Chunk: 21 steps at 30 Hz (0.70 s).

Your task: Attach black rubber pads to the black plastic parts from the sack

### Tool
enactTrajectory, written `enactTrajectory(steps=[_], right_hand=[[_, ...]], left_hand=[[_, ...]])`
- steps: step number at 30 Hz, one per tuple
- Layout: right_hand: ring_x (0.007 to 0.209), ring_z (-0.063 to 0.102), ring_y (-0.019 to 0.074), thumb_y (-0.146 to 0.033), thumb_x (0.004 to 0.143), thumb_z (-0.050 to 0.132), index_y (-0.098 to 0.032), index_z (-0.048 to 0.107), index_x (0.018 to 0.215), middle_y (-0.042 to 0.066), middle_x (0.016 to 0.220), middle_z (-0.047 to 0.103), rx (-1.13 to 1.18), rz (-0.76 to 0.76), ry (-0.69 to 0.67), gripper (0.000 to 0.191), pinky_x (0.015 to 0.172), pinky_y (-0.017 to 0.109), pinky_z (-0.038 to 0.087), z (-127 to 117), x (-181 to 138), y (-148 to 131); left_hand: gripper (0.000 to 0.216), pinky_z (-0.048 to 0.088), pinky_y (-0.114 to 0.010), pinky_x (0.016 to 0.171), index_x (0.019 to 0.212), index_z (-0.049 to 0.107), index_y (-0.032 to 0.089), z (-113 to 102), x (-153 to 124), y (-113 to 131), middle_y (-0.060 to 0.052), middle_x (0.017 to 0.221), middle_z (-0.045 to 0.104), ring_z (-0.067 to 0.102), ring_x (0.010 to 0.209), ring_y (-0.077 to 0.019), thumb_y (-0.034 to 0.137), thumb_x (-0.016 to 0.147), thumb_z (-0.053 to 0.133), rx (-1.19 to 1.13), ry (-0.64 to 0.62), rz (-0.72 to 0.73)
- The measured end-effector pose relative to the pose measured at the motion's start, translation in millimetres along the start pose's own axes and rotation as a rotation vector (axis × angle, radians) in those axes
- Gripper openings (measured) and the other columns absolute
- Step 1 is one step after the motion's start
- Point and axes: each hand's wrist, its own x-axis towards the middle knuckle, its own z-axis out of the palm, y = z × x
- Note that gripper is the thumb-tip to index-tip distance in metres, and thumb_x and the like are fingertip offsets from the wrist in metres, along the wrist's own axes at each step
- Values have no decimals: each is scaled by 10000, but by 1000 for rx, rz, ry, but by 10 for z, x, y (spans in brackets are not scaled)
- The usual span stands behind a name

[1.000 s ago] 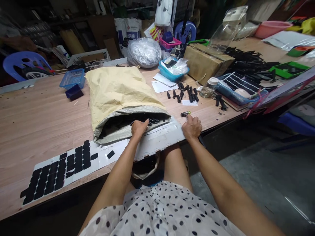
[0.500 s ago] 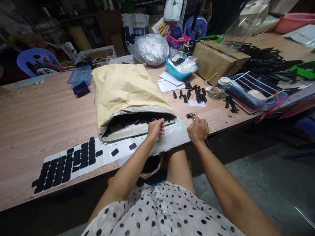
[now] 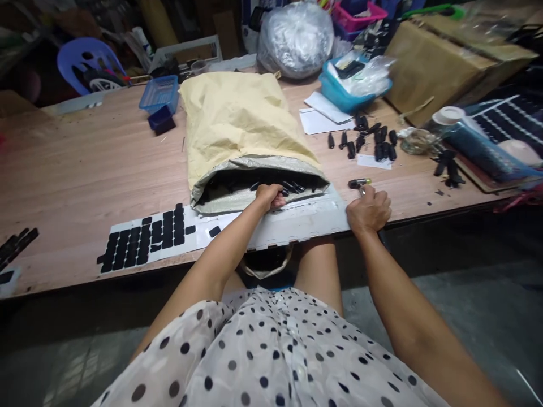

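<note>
A yellow paper sack (image 3: 237, 124) lies on the wooden table (image 3: 85, 175), its grey-lined mouth open toward me and full of small black parts (image 3: 292, 185). My left hand (image 3: 270, 196) reaches into the mouth with fingers curled around some of those black parts. My right hand (image 3: 370, 210) rests in a fist at the table's front edge, closed on a thin tool whose tip shows beside a small black-and-yellow piece (image 3: 358, 182). A white backing sheet (image 3: 297, 220) lies under both hands, with rows of black pads (image 3: 144, 240) at its left end.
Loose black parts (image 3: 373, 144) and white papers (image 3: 322, 113) lie right of the sack. A blue tray (image 3: 348, 93), cardboard box (image 3: 441, 62), plastic-wrapped bundle (image 3: 297, 37) and blue basket (image 3: 160, 93) stand behind. More black pieces (image 3: 14, 243) sit at the far left.
My left hand came out toward the sheet, then went back into the sack mouth and closed. The head camera tipped down and closer. My right hand stayed put.
</note>
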Motion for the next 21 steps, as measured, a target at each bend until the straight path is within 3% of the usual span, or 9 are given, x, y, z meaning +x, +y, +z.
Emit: enactTrajectory(steps=[5, 11, 15, 17, 21], right_hand=[[1035, 489, 336, -183, 890, 459, -172, 645, 1227, 166, 1107, 543, 34, 14, -43, 385, 773, 413, 372, -51, 17, -9], [1069, 498, 353, -197, 911, 430, -148, 639, 1275, 194, 1158, 557, 18, 39, -89, 423, 764, 407, 340, -164, 23, -68], [1082, 495, 364, -200, 923, 421, -115, 639, 1269, 231, 1178, 565, 26, 48, -127, 417, 744, 416, 299, -238, 21, -125], [1080, 491, 357, -192, 916, 439, -114, 639, 1261, 233, 1169, 561, 31, 47, -127, 407, 735, 414, 289, -245, 22, -138], [1044, 489, 332, -179, 904, 455, -135, 648, 1233, 204, 1134, 556, 31, 36, -88, 383, 736, 403, 301, -182, 34, -117]], left_hand=[[344, 467, -205, 581, 656, 639, 110, -16, -26, 12, -27, 454, 574, 613, 589, -142, 242, 972, 603, -31, -10, -28], [346, 477, -182, 601, 630, 595, 113, 25, -41, 9, -6, 458, 558, 582, 572, -101, 170, 971, 574, -51, -8, -19], [310, 430, -196, 574, 623, 585, 132, -100, -72, -39, 10, 439, 521, 509, 530, -88, 203, 921, 626, -11, 7, -8], [303, 420, -228, 576, 590, 593, 147, -221, -143, -116, 0, 437, 517, 518, 540, -115, 244, 867, 669, 144, -18, 75], [241, 464, -310, 690, 531, 609, 179, -455, -347, -341, -63, 549, 612, 671, 753, -262, 256, 711, 750, 844, -18, 414]])
